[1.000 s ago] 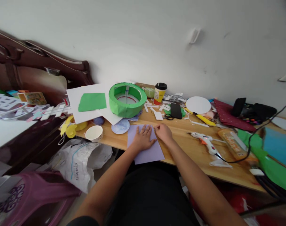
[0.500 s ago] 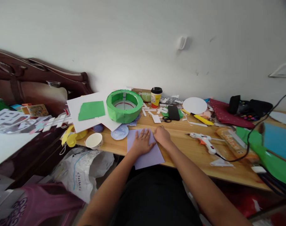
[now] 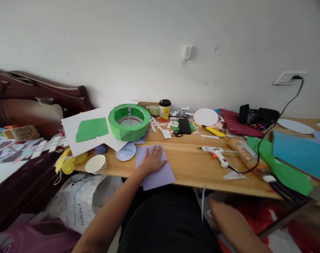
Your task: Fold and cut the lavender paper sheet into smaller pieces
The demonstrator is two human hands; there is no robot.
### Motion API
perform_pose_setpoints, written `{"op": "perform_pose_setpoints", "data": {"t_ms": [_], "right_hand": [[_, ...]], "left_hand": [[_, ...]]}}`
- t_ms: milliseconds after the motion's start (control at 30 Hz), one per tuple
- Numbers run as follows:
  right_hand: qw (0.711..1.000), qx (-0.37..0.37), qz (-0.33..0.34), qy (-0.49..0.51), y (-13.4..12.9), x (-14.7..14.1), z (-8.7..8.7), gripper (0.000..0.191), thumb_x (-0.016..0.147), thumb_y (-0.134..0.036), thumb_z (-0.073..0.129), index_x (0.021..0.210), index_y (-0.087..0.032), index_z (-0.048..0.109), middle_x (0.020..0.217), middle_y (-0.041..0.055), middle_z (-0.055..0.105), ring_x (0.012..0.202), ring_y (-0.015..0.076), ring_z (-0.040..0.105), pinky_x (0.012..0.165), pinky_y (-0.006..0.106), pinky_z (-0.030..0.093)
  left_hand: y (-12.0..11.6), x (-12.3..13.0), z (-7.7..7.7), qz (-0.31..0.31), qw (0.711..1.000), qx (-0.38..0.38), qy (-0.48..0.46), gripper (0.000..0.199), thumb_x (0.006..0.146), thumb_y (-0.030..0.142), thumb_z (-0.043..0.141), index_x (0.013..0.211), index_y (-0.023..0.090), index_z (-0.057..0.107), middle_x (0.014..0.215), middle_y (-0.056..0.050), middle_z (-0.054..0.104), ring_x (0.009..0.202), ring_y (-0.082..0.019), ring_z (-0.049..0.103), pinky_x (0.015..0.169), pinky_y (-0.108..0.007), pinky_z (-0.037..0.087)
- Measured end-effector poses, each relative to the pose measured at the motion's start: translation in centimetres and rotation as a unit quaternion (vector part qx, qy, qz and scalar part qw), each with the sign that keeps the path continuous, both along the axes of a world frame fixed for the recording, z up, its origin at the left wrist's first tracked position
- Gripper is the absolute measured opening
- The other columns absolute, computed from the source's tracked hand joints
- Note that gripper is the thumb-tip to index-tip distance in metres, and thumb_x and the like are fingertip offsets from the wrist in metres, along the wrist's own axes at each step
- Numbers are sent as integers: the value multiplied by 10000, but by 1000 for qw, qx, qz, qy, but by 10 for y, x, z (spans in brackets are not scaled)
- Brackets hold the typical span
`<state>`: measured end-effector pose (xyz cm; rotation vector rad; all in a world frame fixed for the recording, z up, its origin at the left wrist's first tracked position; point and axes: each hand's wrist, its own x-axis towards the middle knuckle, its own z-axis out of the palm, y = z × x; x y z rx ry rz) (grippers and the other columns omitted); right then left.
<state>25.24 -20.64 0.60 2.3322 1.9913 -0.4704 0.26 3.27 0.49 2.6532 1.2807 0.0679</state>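
Observation:
My left hand (image 3: 152, 160) lies flat with its fingers spread on a purple paper sheet (image 3: 160, 179) at the table's front edge. My right hand (image 3: 217, 208) is below the table edge at the right, blurred, so its fingers cannot be made out. A thin pale strip (image 3: 203, 203) hangs in the air to the left of that hand. Behind the paper stands a green ring-shaped piece (image 3: 129, 133), with a pale blue disc (image 3: 126, 151) in front of it. A white glue gun (image 3: 217, 153) rests to the right of the paper.
Behind are a lidded cup (image 3: 164, 111), scissors (image 3: 177, 133), a black phone (image 3: 184, 126), paper scraps and a yellow cutter (image 3: 213, 131). A white bowl (image 3: 96, 164) sits near the left front edge. The glue gun's cable (image 3: 259, 147) runs to a wall socket (image 3: 289, 78).
My right hand has left the paper's upper edge and moved down and right, below the table edge. The pale strip now shows. The camera view has shifted to the right.

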Motion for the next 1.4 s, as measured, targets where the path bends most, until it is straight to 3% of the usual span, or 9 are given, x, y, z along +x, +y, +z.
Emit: {"op": "perform_pose_setpoints", "data": {"t_ms": [167,333,467,567,667,833,1067,1233,1400], "right_hand": [[997,-68,-20,36,-60,14,-28,242,830,-102,507,758,-202,716,702,102,728,670,242,727,587,282,504],[963,234,77,110,-13,-22,13,316,998,-292,363,1087,-223,659,1023,103,716,938,224,698,830,373,562],[912,352,156,141,24,-52,15,320,972,-310,469,1266,-246,576,1210,106,660,1146,248,620,979,425,529],[906,355,189,131,40,-65,-4,506,964,-333,496,1454,-235,419,1414,118,537,1343,283,474,1061,484,473],[908,355,196,111,56,-72,-18,549,968,-372,507,1481,-209,395,1509,133,433,1431,305,348,1112,527,403],[924,336,169,75,84,-75,-22,368,968,-353,524,1291,-206,625,1383,137,571,1328,307,484,1112,537,386],[920,339,185,70,90,-74,-19,349,977,-333,506,1260,-191,654,1374,143,568,1313,302,490,1076,493,443],[910,363,172,104,63,-63,-27,382,970,-292,506,1328,-197,600,1275,130,634,1232,263,568,1064,466,472],[906,334,240,101,3,5,-74,391,914,-200,467,1246,-256,665,1253,81,674,1197,238,619,984,418,536]], "left_hand": [[18,26,25,26,995,-67,-67,746,961,564,378,1530,94,266,1623,-185,162,1506,-343,89,1187,-582,128],[2,16,56,63,962,-6,-266,536,1017,416,329,1504,190,332,1572,-117,354,1472,-225,276,1197,-426,255],[-67,-33,40,50,982,77,-166,450,1009,374,397,1405,179,487,1518,-120,441,1441,-256,340,1178,-473,304],[-119,-62,16,37,991,106,-71,526,960,465,513,1415,202,484,1535,-119,416,1435,-306,343,1151,-546,333],[-139,-71,3,33,988,143,-38,437,974,367,521,1394,245,519,1494,-98,476,1390,-289,412,1144,-553,342],[-128,-63,7,25,986,164,-33,430,946,125,486,1333,284,588,1395,-62,579,1232,-264,543,1087,-505,422],[-132,-61,3,9,984,179,4,564,896,56,473,1423,255,513,1503,-48,474,1298,-290,491,1101,-474,416],[-119,-82,3,-10,988,156,19,677,855,-21,386,1461,272,457,1531,-25,431,1359,-254,456,1142,-507,358],[-110,-95,6,-3,988,151,-3,688,839,3,413,1473,270,436,1543,-46,413,1393,-247,421,1158,-513,334]]}}
